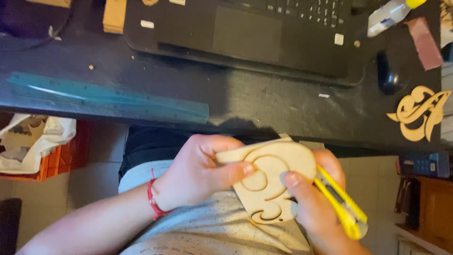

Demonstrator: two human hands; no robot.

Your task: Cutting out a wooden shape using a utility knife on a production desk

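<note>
My left hand (200, 172) grips a flat wooden cut-out (273, 182) with curled scrollwork, thumb pressed on its face. My right hand (314, 198) holds a yellow utility knife (342, 205) and also touches the cut-out's right edge with a thumb on its face. The piece sits over my lap, just below the front edge of the black desk (245, 101). A red string bracelet (152, 200) circles my left wrist.
On the desk lie a teal transparent ruler (108, 99), a black laptop (245, 35), a black mouse (389, 75), another wooden scroll cut-out (420, 113), a glue bottle (389, 14) and small wood pieces (114, 16). An orange crate (56, 160) with bags stands on the floor at left.
</note>
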